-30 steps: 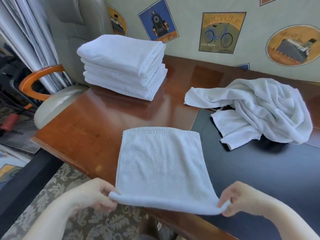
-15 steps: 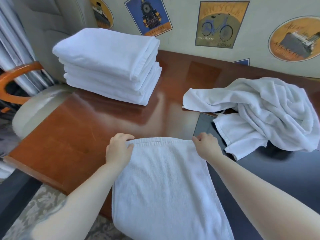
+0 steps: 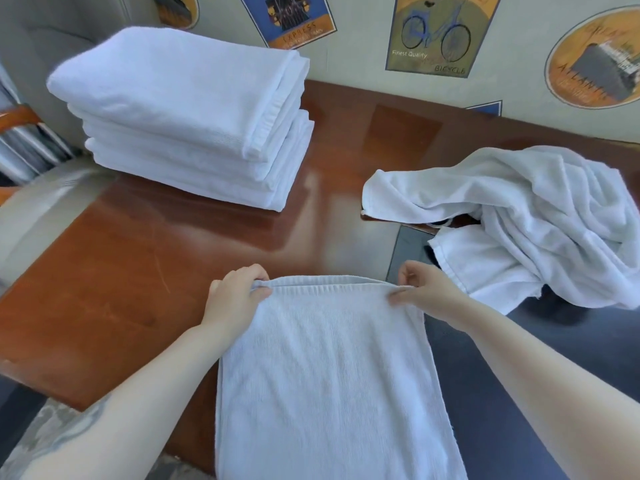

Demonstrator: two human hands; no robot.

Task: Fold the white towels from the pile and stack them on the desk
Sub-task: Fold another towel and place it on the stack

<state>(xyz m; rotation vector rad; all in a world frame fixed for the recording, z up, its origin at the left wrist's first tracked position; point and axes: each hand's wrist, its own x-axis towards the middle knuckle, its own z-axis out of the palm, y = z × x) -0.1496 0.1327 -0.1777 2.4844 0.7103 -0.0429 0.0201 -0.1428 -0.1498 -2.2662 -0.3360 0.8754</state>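
Both hands pinch the towel below a "Finest Quality BICYCLE" poster.

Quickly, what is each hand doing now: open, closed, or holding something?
Left hand: closed, pinching the far left corner of the towel.
Right hand: closed, pinching the far right corner of the same towel.

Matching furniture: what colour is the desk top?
Glossy reddish-brown wood desk, with a dark inset pad at right; head view shows it.
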